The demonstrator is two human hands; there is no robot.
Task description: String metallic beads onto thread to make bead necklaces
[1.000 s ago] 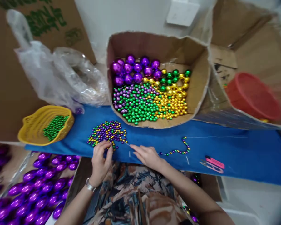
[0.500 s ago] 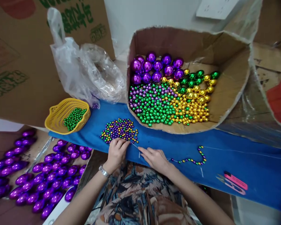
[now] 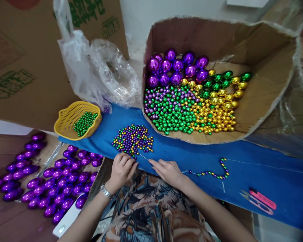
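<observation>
My right hand (image 3: pixel 166 171) pinches a thin pale needle (image 3: pixel 144 157), which points left toward a pile of small purple, green and gold beads (image 3: pixel 131 139) on the blue cloth. At the near edge of that pile, my left hand (image 3: pixel 123 169) has its fingers curled together. Whatever lies between those fingertips is too small to make out. To the right of my right hand, a strand of threaded beads (image 3: pixel 227 171) curves over the cloth, with thread running off from it to the right.
A yellow basket (image 3: pixel 59 126) holds green beads. Behind the pile stands a cut-open cardboard box (image 3: pixel 265 67) with sorted beads and balls. Scissors (image 3: pixel 260 204) and a pink cutter (image 3: pixel 264 199) lie at the right. Purple balls (image 3: pixel 63 181) fill the lower left, near clear plastic bags (image 3: pixel 78 64).
My left hand has drawn back slightly left, away from the needle's tip, and a gap now shows between them. My right hand keeps the needle. The whole view has shifted a little.
</observation>
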